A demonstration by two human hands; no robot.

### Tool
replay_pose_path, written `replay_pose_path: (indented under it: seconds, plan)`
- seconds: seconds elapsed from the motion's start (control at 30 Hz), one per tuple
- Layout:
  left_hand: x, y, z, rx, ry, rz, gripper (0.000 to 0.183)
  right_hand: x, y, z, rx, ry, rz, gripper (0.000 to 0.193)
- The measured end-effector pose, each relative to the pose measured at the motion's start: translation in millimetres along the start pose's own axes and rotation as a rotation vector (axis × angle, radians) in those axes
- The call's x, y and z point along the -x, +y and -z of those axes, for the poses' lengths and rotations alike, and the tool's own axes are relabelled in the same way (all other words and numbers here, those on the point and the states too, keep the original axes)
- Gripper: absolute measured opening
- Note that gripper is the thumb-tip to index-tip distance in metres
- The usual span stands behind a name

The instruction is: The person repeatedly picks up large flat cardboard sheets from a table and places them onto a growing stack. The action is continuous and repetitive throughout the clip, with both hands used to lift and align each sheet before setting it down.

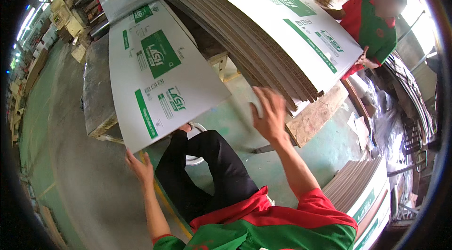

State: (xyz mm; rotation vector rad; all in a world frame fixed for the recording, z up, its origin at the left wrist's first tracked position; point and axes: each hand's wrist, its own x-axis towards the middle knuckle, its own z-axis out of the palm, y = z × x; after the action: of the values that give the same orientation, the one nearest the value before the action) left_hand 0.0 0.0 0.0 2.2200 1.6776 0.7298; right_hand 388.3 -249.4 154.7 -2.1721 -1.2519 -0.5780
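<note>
A white cardboard sheet printed in green (160, 87) slopes down toward me from the machine's rollers. At its near left corner is my left hand (140, 165), fingers stretched out and thumb apart; the fingertips are at the corner, and I cannot tell whether they touch it. My right hand (270, 114) hovers past the sheet's right corner with its fingers spread, slightly blurred and holding nothing. Just beyond it rises a tall stack of the same printed corrugated sheets (263, 33), its brown edges facing me.
A co-worker in red and green (374, 28) has a hand on the stack's far right edge. Under the stack shows a wooden board (315, 118). A dark metal table (100, 94) stands left of the sheet. More sheets (360, 186) are piled at lower right. A white round rim (197, 159) shows by my legs.
</note>
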Motion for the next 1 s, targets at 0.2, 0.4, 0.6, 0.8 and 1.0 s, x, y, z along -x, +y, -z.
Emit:
replay_pose_path:
  seconds: [0.2,0.4,0.6,0.8,1.0]
  plan:
    - [106.9,10.1,-5.2,0.291,-0.179,-0.206,0.051,-6.3,66.7,90.8,0.473,0.152,-0.164,0.044]
    - [100.8,92.1,-1.3,0.78,-0.34,-0.162,0.035,-77.2,-4.0,130.1,0.464,0.346,0.019,0.017]
    - [49.8,198.0,85.2,2.159,-0.827,0.166,0.067,-4.7,-118.9,138.6,-0.375,-0.06,0.686,0.038]
    - [48.5,150.9,144.6,1.541,-0.703,0.19,0.065,70.2,21.3,216.4,0.477,0.235,-0.653,0.052]
    - [67.4,142.7,177.3,1.356,-0.745,0.454,0.064,104.1,89.8,187.6,0.003,0.547,-0.774,0.04]
